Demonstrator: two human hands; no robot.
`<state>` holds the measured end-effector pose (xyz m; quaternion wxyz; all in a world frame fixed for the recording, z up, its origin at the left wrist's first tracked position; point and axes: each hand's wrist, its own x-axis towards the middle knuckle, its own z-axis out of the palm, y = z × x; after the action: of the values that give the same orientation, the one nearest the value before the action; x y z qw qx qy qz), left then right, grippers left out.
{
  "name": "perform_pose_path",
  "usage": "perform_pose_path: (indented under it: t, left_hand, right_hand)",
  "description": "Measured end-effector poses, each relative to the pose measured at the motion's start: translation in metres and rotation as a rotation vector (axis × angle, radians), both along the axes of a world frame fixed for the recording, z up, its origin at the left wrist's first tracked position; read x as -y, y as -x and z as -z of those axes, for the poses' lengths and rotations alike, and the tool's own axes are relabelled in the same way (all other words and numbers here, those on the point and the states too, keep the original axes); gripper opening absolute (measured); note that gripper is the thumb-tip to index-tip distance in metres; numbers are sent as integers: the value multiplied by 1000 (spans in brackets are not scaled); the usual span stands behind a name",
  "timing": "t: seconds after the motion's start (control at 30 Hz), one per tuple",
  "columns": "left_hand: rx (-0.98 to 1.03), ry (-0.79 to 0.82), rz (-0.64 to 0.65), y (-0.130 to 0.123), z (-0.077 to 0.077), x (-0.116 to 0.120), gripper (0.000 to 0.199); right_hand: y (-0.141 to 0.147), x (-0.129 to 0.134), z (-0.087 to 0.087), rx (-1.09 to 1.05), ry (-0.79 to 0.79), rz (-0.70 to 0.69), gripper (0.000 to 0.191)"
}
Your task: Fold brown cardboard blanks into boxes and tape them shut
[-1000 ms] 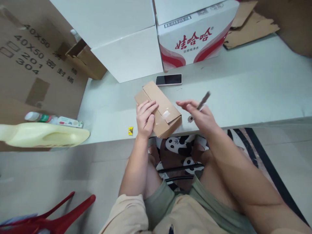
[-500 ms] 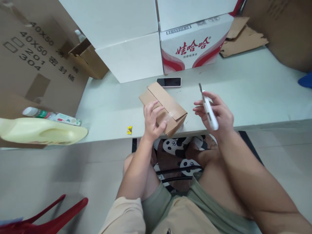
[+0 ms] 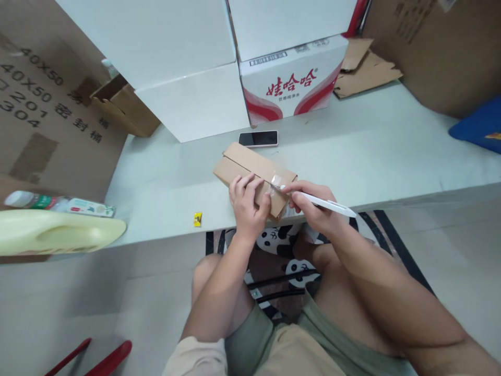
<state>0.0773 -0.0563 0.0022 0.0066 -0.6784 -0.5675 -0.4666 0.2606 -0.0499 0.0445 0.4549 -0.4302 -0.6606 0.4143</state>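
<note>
Tabletop [image 3: 371, 156]: pale, smooth, front edge just ahead of the person; panda-print surface [image 3: 270, 240] below it, exact kind unclear.
Right hand [image 3: 313, 209]: thumb and fingers pinch a white utility knife [image 3: 332, 205] toward its blade end, rear of handle pointing back over the wrist.
Left hand [image 3: 249, 204]: spread, fingers fanned over the near part of the box top, thumb set apart, seems to steady it.
Small cardboard box [image 3: 238, 161]: on the tabletop between the hands, slanted, right end close to the front edge. Under the left fingers; right fingertips at its right end, touching or just beside, can't tell.
Clear tape [image 3: 276, 175]: lies across the flap seam, toward the right end; knife tip is at it.
Done: knife in hand, box held, tip at the seam. Any cut in the tape: too small to tell.
Left: top flaps lie closed, contents out of sight, so my read is early stage, tape not fully parted.
Yellow packet [image 3: 198, 219]: near front edge, left of the left hand, apart.
Smartphone [image 3: 258, 138]: flat, screen dark, just beyond the box.
White water carton [image 3: 293, 91]: red lettering, behind the phone.
Torn cardboard [image 3: 368, 75]: right of that carton.
</note>
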Motion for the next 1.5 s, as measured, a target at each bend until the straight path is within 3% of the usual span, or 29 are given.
perform_pose_path:
  t: [0.27, 0.47, 0.6, 0.7, 0.9, 1.0, 1.2, 1.33, 1.4, 1.5]
  left_hand:
    - [-7, 13, -9, 1, 0, -2, 36]
    - [9, -26, 71, 3, -1, -4, 36]
    - [10, -19, 79, 6, 0, -4, 37]
    - [3, 5, 94, 13, 1, -7, 40]
    - [39, 137, 216, 52, 4, -17, 54]
    - [130, 213, 260, 79, 5, -19, 59]
    - [474, 347, 297, 119, 14, -10, 63]
    - [640, 430, 187, 128, 19, -8, 59]
    - [709, 401, 153, 130, 21, -8, 58]
    - [785, 342, 210, 128, 22, -9, 70]
  right_hand:
    - [7, 3, -3, 136, -202, 53, 28]
    - [-1, 10, -4, -65, -129, 244, 26]
    - [-13, 7, -1, -276, -171, 429, 25]
    - [-22, -9, 7, -100, -160, 490, 22]
    - [-39, -55, 39, 784, 46, 173, 61]
    - [-43, -64, 49, 989, 135, 123, 70]
    - [-38, -66, 57, 1035, 191, 93, 82]
    - [-29, -65, 62, 1006, 164, 119, 74]
    - [-23, -63, 64, 933, 111, 15, 66]
    - [-11, -60, 65, 736, -7, -182, 62]
